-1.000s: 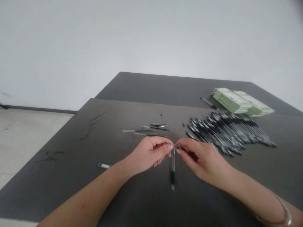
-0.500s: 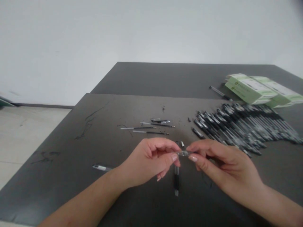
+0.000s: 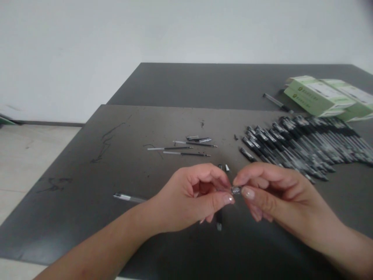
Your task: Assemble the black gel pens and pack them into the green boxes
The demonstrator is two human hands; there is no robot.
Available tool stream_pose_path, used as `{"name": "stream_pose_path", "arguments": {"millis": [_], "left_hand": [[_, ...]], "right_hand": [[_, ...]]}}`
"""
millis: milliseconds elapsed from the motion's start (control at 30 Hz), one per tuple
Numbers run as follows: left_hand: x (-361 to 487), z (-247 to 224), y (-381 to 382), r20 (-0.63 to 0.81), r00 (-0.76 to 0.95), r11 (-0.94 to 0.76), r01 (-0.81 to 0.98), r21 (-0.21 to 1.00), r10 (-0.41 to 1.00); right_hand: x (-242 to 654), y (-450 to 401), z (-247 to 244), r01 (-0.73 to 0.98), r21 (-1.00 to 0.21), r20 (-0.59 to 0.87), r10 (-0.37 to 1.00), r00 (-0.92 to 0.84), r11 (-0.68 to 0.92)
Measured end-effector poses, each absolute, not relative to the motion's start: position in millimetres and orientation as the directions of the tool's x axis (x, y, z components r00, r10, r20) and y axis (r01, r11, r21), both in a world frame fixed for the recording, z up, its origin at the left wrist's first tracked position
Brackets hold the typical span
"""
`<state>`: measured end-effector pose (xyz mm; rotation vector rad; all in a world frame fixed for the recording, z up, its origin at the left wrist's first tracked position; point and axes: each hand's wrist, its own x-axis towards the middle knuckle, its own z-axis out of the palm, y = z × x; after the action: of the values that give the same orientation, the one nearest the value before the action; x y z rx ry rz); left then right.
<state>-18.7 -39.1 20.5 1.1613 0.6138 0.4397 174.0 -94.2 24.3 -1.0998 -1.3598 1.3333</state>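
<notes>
Clear, glinting plastic shows as a small piece (image 3: 236, 190) pinched between the fingertips of the left hand (image 3: 205, 194) and the right hand (image 3: 276, 194). Both hands are nearly closed, thumb against forefinger, each gripping one end of it. Compared with half a second ago, the fingertips have drawn nearer each other and less of the piece shows between them; it looks like part of a pen, though blur makes that uncertain. Just below the left hand's fingers, a dark-gripped pen (image 3: 219, 224) lies partly hidden on the dark table (image 3: 87, 163); a small white tip (image 3: 227, 168) lies just beyond the fingertips. Farther off are three slim refills (image 3: 194, 154), with small clear parts (image 3: 192, 138) beside them. Another pen (image 3: 126, 197) lies beyond the left forearm, partly covered by it. Beyond the right hand spreads a large pile of black-and-clear pens (image 3: 303, 149), and past it a single pen (image 3: 275, 102) points towards two green-and-white boxes (image 3: 317, 97). Round emblems and a line of characters are printed on the nearer box's green side, too blurred to read.
</notes>
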Motion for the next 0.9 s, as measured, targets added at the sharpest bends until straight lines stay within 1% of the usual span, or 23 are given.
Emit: {"name": "stream_pose_path", "arguments": {"millis": [100, 200, 333, 433, 533, 633, 767, 900], "left_hand": [[-18.4, 20.4, -40.9, -0.204, 0.742, 0.333, -0.026, 0.943, 0.638], [-17.5, 19.6, -42.1, -0.189, 0.740, 0.313, -0.030, 0.949, 0.645], [-16.8, 18.7, -42.0, -0.187, 0.746, 0.299, -0.017, 0.954, 0.639], [-17.6, 18.3, -41.0, -0.205, 0.751, 0.321, -0.010, 0.947, 0.627], [-19.0, 18.2, -40.1, -0.205, 0.756, 0.340, -0.026, 0.940, 0.621], [-20.0, 18.9, -39.8, -0.199, 0.765, 0.365, -0.051, 0.930, 0.612], [-20.2, 20.3, -40.2, -0.193, 0.778, 0.398, -0.080, 0.914, 0.599], [-20.6, 20.5, -39.9, -0.197, 0.777, 0.401, -0.077, 0.913, 0.598]], "right_hand": [[172.8, -95.0, 25.0, 0.009, -1.000, -0.019, 0.983, -0.183, -0.017], [170.7, -94.9, 28.1, 0.055, -0.997, -0.058, 0.982, -0.178, -0.049], [169.9, -94.4, 29.5, 0.069, -0.995, -0.076, 0.983, -0.169, -0.065], [172.8, -94.7, 27.7, 0.004, -0.993, -0.117, 0.974, -0.195, -0.118], [177.5, -96.1, 27.0, -0.125, -0.977, -0.144, 0.968, -0.205, -0.171], [180.3, -97.8, 29.0, -0.222, -0.963, -0.118, 0.980, -0.163, -0.153], [179.0, -98.0, 30.6, -0.236, -0.967, -0.072, 0.992, -0.101, -0.094], [177.5, -97.3, 28.8, -0.226, -0.971, -0.058, 0.994, -0.088, -0.076]]}}
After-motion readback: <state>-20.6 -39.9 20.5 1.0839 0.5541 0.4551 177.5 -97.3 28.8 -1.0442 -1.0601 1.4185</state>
